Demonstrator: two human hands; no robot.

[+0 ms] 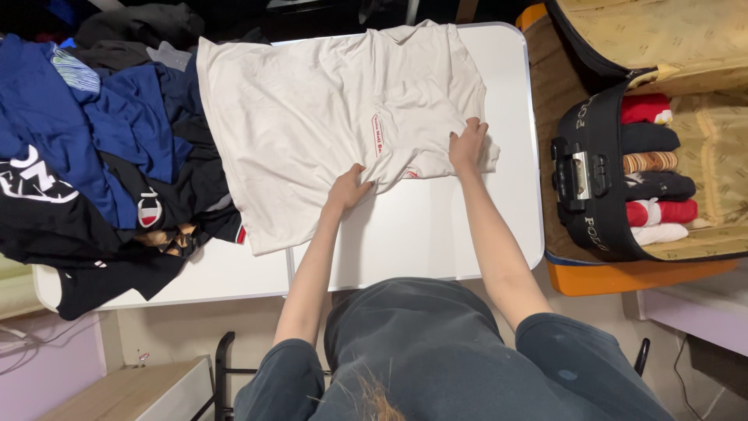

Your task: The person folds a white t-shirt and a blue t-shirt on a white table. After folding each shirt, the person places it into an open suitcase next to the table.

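A white T-shirt (312,117) lies spread on a white table (436,234), with small red print near its lower middle. My left hand (348,187) pinches the shirt's near edge by the red print. Further right, my right hand (467,146) presses down on the bunched fabric at the shirt's right corner. Both arms reach forward from my dark-sleeved body at the bottom of the view.
A pile of dark blue and black clothes (93,156) covers the table's left part. To the right, an open black suitcase (592,187) with tan lining holds several rolled garments (654,171) and rests on an orange seat (623,277).
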